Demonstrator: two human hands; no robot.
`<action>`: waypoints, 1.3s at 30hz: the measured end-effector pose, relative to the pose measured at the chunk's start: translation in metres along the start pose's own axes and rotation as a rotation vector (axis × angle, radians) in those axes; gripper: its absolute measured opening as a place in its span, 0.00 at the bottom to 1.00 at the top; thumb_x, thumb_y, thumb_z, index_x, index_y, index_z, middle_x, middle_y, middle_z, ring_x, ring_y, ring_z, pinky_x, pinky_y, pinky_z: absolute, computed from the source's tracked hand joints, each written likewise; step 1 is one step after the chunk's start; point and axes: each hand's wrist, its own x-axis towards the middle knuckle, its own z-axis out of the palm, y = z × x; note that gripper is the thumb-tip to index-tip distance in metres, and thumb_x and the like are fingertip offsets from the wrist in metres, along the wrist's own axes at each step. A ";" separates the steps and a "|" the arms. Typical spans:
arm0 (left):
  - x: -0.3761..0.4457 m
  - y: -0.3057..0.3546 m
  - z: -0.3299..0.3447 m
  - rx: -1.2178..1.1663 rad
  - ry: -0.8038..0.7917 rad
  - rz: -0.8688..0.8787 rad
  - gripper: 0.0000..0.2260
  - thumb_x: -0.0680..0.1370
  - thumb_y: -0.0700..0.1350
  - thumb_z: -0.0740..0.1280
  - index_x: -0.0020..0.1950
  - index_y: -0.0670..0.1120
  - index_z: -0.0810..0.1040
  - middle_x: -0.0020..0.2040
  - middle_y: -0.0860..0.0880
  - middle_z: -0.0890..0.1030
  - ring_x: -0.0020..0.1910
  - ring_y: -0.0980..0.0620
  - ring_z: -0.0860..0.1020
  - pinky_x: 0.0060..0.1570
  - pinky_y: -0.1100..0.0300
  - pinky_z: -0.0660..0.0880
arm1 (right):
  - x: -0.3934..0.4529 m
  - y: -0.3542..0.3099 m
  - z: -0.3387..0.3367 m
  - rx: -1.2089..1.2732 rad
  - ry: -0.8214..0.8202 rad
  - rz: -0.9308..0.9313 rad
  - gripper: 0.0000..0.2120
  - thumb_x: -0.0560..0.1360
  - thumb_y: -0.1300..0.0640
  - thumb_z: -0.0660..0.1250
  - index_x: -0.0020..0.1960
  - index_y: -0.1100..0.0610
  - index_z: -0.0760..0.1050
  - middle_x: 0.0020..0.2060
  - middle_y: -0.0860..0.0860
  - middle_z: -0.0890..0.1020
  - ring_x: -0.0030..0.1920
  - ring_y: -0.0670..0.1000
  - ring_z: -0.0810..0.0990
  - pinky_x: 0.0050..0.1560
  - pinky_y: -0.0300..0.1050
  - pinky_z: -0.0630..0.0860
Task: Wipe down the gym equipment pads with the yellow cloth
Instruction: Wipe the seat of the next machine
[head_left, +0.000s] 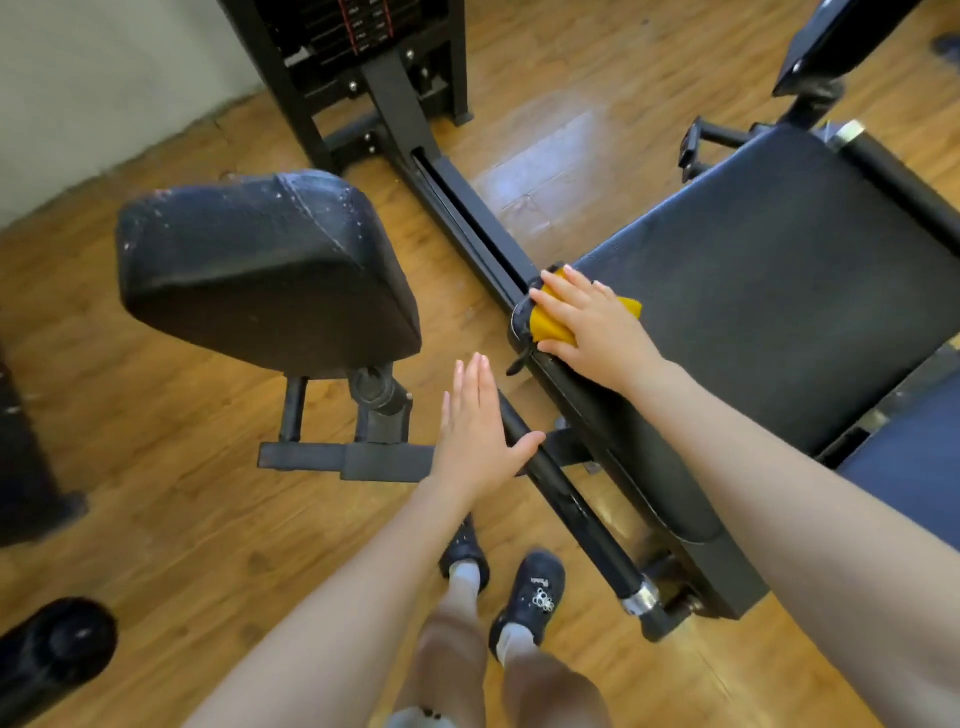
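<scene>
While our right hand (592, 325) presses the yellow cloth (553, 325) flat against the near corner of the large seat pad (779, 291), right of centre in the frame, its fingers lie straight and spread over the cloth rather than curled round it. The cloth bunches at the pad's edge, part of it hidden under our palm. Our left hand (478, 431) hovers lower centre, fingers straight and together, thumb out, holding nothing; it sits over the black bar (576, 514) that runs along the seat's lower side, and we cannot tell whether it touches it. At centre left a scuffed, angled black pad (260, 270) stands on its bracket (343, 460), apart from the seat. Between the two pads a black frame rail (467, 213) climbs to the weight stack (358, 31) at top centre. A roller pad (52, 654) shows at lower left. Our dark shoes (530, 597) stand on the wooden floor (156, 545) at bottom centre.
</scene>
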 end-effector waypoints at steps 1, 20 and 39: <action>0.000 0.000 -0.001 0.007 -0.013 0.001 0.47 0.74 0.63 0.63 0.76 0.42 0.35 0.77 0.47 0.37 0.75 0.49 0.36 0.72 0.50 0.41 | -0.003 -0.005 0.004 0.040 0.033 0.006 0.25 0.77 0.53 0.62 0.73 0.54 0.62 0.74 0.51 0.58 0.75 0.54 0.54 0.70 0.57 0.56; -0.004 0.000 -0.012 0.120 -0.098 -0.003 0.52 0.70 0.62 0.69 0.76 0.42 0.36 0.77 0.47 0.37 0.75 0.48 0.36 0.72 0.45 0.43 | -0.045 -0.032 0.009 -0.114 0.078 -0.099 0.21 0.75 0.54 0.64 0.68 0.54 0.70 0.72 0.56 0.64 0.72 0.59 0.61 0.65 0.59 0.65; -0.004 -0.011 -0.024 0.224 -0.157 0.127 0.53 0.68 0.62 0.71 0.76 0.42 0.38 0.78 0.47 0.40 0.76 0.48 0.39 0.73 0.45 0.45 | -0.171 -0.073 0.037 0.310 0.378 0.424 0.27 0.68 0.77 0.64 0.64 0.60 0.74 0.68 0.59 0.70 0.69 0.60 0.66 0.68 0.53 0.61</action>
